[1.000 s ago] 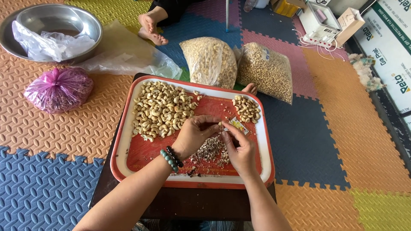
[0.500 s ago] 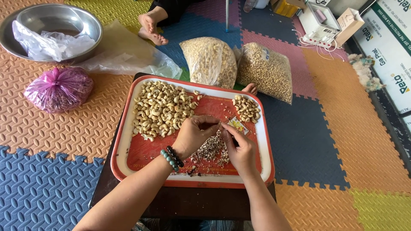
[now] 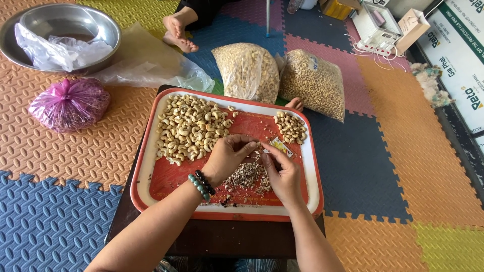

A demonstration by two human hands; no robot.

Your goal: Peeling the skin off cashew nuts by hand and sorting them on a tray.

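A red tray with a white rim point(image 3: 146, 166) rests on a low dark table. A big heap of pale cashew nuts point(image 3: 189, 128) covers its far left, and a smaller heap point(image 3: 291, 127) sits at the far right. My left hand point(image 3: 228, 158), with bead bracelets on the wrist, pinches one cashew nut point(image 3: 255, 146) at its fingertips. My right hand point(image 3: 282, 174) meets it from the right and grips a small blade-like tool, mostly hidden by the fingers. Below both hands lies a pile of brown skin scraps point(image 3: 248, 177). A small yellow packet point(image 3: 281, 146) lies just beyond my right fingers.
Two clear bags of cashews point(image 3: 249, 70) point(image 3: 315, 83) stand behind the tray. A tied purple bag point(image 3: 69, 105), a steel basin point(image 3: 103, 25) with crumpled plastic and a loose clear bag point(image 3: 151, 65) lie at the left. Another person's feet point(image 3: 177, 31) rest at the back. Foam mats cover the floor.
My hands have stayed over the scrap pile. The fingertips have shifted slightly up and apart, and the nut now shows more at my left fingertips.
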